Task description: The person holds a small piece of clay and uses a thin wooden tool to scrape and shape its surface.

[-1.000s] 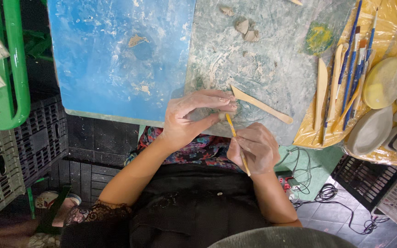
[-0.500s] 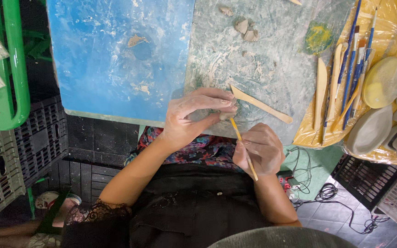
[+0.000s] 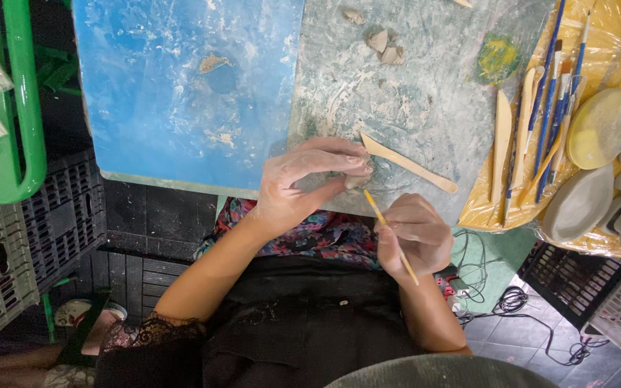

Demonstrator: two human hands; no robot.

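**Small clay piece pinched at the table edge, thin stick held beside it**

A small lump of clay [image 3: 357, 179] is pinched between the thumb and curled fingers of the left hand [image 3: 303, 179], right at the near edge of the grey, clay-smeared work board [image 3: 425, 108]. A thin wooden stick [image 3: 389, 233] is gripped by the closed fingers of the right hand [image 3: 415, 233], with its upper tip brought up to the lump. A flat wooden modelling tool [image 3: 407, 163] is laid on the board just beside the left fingertips. A blue board [image 3: 181, 86] is set to the left. Further right, brushes [image 3: 551, 93] and pale clay discs [image 3: 598, 129] are spread on yellow plastic sheeting [image 3: 483, 208].
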